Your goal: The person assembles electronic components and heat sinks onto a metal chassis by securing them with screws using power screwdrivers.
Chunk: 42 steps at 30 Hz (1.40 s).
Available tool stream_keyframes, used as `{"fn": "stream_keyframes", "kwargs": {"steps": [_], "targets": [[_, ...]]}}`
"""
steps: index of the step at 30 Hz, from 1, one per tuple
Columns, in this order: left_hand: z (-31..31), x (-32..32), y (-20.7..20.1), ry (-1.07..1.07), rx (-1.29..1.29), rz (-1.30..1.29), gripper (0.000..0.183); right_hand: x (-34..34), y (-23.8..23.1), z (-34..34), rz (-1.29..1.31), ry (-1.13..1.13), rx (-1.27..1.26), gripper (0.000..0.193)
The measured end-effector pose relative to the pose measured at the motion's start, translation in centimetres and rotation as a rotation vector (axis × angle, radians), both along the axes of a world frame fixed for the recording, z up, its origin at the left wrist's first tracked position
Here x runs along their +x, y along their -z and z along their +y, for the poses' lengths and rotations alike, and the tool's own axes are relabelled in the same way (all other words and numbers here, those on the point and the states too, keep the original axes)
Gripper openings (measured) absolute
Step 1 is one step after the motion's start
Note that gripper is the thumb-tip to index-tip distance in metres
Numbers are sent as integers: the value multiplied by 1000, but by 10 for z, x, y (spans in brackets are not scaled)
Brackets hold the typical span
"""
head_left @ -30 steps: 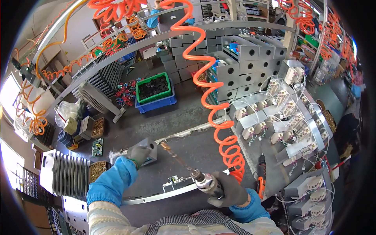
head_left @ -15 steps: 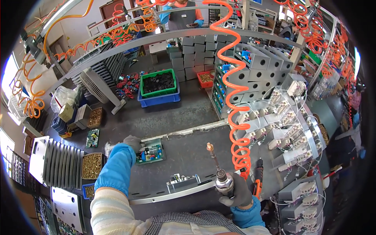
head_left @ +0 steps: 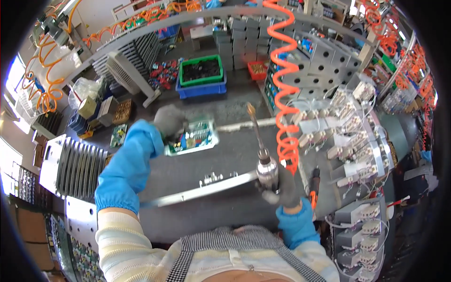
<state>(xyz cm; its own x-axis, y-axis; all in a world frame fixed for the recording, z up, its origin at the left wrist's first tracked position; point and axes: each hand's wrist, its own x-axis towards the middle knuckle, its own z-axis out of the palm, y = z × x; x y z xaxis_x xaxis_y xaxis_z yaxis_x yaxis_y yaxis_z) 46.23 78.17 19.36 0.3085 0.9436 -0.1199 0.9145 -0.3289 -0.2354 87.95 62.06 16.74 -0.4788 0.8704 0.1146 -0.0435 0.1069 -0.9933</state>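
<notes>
My left hand (head_left: 170, 120), gloved in grey and slightly blurred, grips the left side of a green circuit board (head_left: 199, 135) with blue and white components, in a pale shallow holder. The board is tilted and seems raised off the bench. My right hand (head_left: 283, 187), also gloved, is wrapped round a metal pneumatic screwdriver (head_left: 267, 170). Its long bit points up and away, with a brass-coloured piece at the tip. Between the hands and nearer to me, a long metal panel edge (head_left: 188, 194) lies beside a small silver bracket part (head_left: 211, 179).
A coiled orange air hose (head_left: 285, 101) hangs close to my right hand. An orange-and-black screwdriver (head_left: 315, 185) lies at right, near wired grey assemblies (head_left: 361, 164). Upright metal panels (head_left: 70, 167) stand at left. Behind are a green bin (head_left: 201, 70) and a grey fan (head_left: 129, 77).
The view has tilted so the scene sits higher. My left hand has closed on the circuit board and shifted it, seemingly upward. The screwdriver stays in my right hand.
</notes>
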Motion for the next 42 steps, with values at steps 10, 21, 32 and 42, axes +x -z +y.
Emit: {"fn": "stream_keyframes", "kwargs": {"steps": [10,21,32,42], "targets": [[-61,73,-78,-73,-242,-174,39,-34,-14,25,-40,91,107,68],[-60,68,-66,-147,-290,-450,36,10,-49,-101,-34,134,-141,69],[-55,67,-58,-272,-397,-653,37,8,0,-184,35,259,-485,72],[-78,85,-62,-250,-346,-679,33,3,1,-191,108,251,-456,71]]}}
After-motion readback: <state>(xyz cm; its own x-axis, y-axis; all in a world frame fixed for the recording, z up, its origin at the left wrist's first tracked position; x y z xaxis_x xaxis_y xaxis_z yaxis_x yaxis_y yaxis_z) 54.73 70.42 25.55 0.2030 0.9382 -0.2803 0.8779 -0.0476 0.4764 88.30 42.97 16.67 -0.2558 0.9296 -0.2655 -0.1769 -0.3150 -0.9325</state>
